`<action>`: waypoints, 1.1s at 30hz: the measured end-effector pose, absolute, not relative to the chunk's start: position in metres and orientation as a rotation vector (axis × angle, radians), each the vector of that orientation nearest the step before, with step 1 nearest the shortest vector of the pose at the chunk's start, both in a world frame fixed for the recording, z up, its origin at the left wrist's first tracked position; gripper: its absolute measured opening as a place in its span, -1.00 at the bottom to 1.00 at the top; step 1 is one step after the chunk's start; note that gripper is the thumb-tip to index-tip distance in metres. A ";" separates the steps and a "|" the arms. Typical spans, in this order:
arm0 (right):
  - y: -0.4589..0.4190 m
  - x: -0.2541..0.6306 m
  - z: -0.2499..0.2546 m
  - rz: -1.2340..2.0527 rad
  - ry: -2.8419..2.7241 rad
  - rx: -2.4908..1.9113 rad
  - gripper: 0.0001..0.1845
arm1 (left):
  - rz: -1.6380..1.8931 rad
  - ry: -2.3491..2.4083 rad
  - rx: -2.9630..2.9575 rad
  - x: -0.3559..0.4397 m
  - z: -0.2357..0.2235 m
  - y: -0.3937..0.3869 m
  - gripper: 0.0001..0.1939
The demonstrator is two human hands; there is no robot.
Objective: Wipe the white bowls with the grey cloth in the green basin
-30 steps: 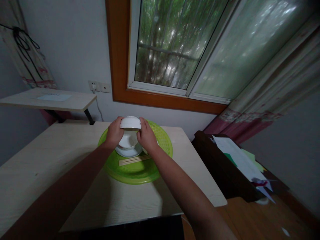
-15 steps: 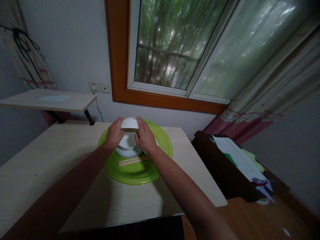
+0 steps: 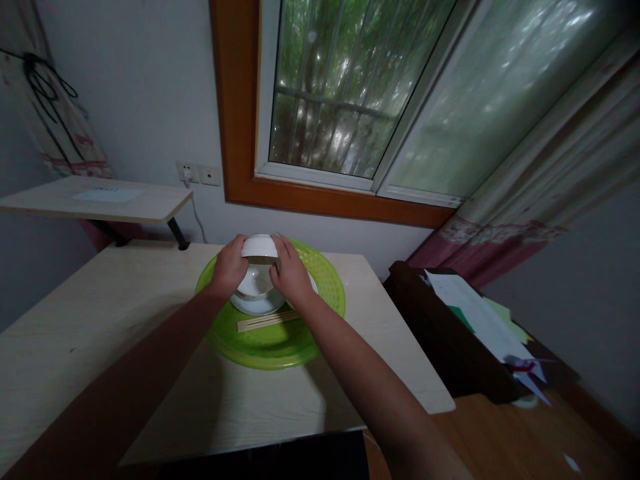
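Between my two hands a small white bowl (image 3: pixel 260 246) is held up, tilted with its underside away from me. My left hand (image 3: pixel 231 265) grips its left side and my right hand (image 3: pixel 291 270) its right side, both closed on it. Just below it, another white bowl (image 3: pixel 256 283) rests on a white plate (image 3: pixel 257 307). A further white dish (image 3: pixel 313 283) is mostly hidden behind my right hand. Pale chopsticks (image 3: pixel 265 321) lie in front of the plate. All of these sit on a round green tray (image 3: pixel 273 360) with a perforated rim.
The tray stands on a pale wooden table (image 3: pixel 165 413). A small raised shelf (image 3: pixel 100 207) with a paper on it is at the left. Beyond is a wall with sockets (image 3: pixel 199 174) and a window (image 3: pixel 345 100). Right of the table, a dark cabinet (image 3: pixel 435 333) bears papers.
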State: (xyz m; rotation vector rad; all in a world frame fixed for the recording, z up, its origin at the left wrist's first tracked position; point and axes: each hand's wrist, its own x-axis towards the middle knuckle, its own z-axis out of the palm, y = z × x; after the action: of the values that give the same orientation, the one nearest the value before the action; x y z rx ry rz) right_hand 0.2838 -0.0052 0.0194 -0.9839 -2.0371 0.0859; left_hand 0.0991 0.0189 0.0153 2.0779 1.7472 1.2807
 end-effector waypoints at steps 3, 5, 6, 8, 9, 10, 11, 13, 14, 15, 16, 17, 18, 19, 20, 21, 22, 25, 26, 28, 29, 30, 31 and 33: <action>0.002 0.286 0.012 0.184 -1.963 -0.991 -0.17 | 1.272 1.762 2.049 0.098 0.015 0.019 -0.49; 0.008 0.287 0.006 0.243 -1.906 -0.991 -0.18 | 1.273 1.765 2.037 0.098 0.015 0.020 -0.50; 0.010 0.288 0.003 0.267 -1.885 -0.997 -0.19 | 1.271 1.764 2.032 0.098 0.014 0.021 -0.50; 0.015 0.288 -0.002 0.300 -1.863 -1.018 -0.20 | 1.265 1.769 2.020 0.097 0.014 0.021 -0.51; 0.016 0.288 -0.004 0.308 -1.859 -1.030 -0.20 | 1.259 1.771 2.019 0.097 0.013 0.021 -0.51; 0.017 0.288 -0.004 0.311 -1.859 -1.037 -0.20 | 1.254 1.773 2.021 0.097 0.013 0.022 -0.52; 0.017 0.289 -0.005 0.310 -1.864 -1.038 -0.19 | 1.248 1.774 2.027 0.097 0.013 0.022 -0.53; 0.015 0.288 -0.003 0.291 -1.883 -1.030 -0.19 | 1.228 1.783 2.039 0.097 0.012 0.021 -0.53; 0.014 0.288 -0.001 0.275 -1.899 -1.023 -0.18 | 1.213 1.790 2.044 0.097 0.013 0.021 -0.53; 0.011 0.288 0.001 0.255 -1.919 -1.016 -0.17 | 1.199 1.800 2.046 0.097 0.013 0.021 -0.53; 0.008 0.288 0.004 0.227 -1.943 -1.009 -0.17 | 1.185 1.808 2.048 0.098 0.013 0.021 -0.52; 0.005 0.288 0.008 0.194 -1.972 -1.001 -0.16 | 1.172 1.812 2.053 0.098 0.013 0.021 -0.53; 0.002 0.287 0.011 0.155 -2.009 -0.991 -0.16 | 1.165 1.814 2.059 0.098 0.013 0.021 -0.54; -0.001 0.286 0.014 0.110 -2.052 -0.976 -0.16 | 1.162 1.810 2.068 0.098 0.013 0.021 -0.55; -0.004 0.285 0.018 0.066 -2.096 -0.963 -0.17 | 1.160 1.804 2.080 0.098 0.013 0.021 -0.56; -0.007 0.284 0.020 0.024 -2.136 -0.949 -0.17 | 1.160 1.795 2.093 0.099 0.012 0.021 -0.57; -0.009 0.283 0.023 -0.015 -2.168 -0.936 -0.18 | 1.161 1.785 2.106 0.099 0.013 0.021 -0.57; -0.014 0.280 0.027 -0.081 -2.216 -0.922 -0.18 | 1.172 1.756 2.130 0.100 0.014 0.019 -0.56; -0.014 0.280 0.027 -0.083 -2.216 -0.926 -0.18 | 1.177 1.753 2.130 0.100 0.015 0.019 -0.56; -0.014 0.280 0.027 -0.064 -2.190 -0.934 -0.20 | 1.183 1.755 2.121 0.101 0.016 0.018 -0.56; -0.014 0.280 0.027 -0.046 -2.164 -0.932 -0.21 | 1.191 1.753 2.114 0.101 0.016 0.018 -0.56; -0.013 0.280 0.026 -0.023 -2.132 -0.926 -0.22 | 1.205 1.744 2.105 0.101 0.016 0.017 -0.55; -0.012 0.280 0.026 0.006 -2.096 -0.919 -0.22 | 1.227 1.727 2.096 0.100 0.016 0.017 -0.54; -0.010 0.281 0.025 0.071 -2.026 -0.910 -0.22 | 1.279 1.691 2.076 0.100 0.016 0.018 -0.52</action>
State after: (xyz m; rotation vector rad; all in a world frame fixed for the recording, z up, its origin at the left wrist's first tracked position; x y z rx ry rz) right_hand 0.2814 -0.0101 0.0252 -0.9101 -2.0260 0.0714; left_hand 0.0998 0.0175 0.0163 2.0761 1.6913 1.2791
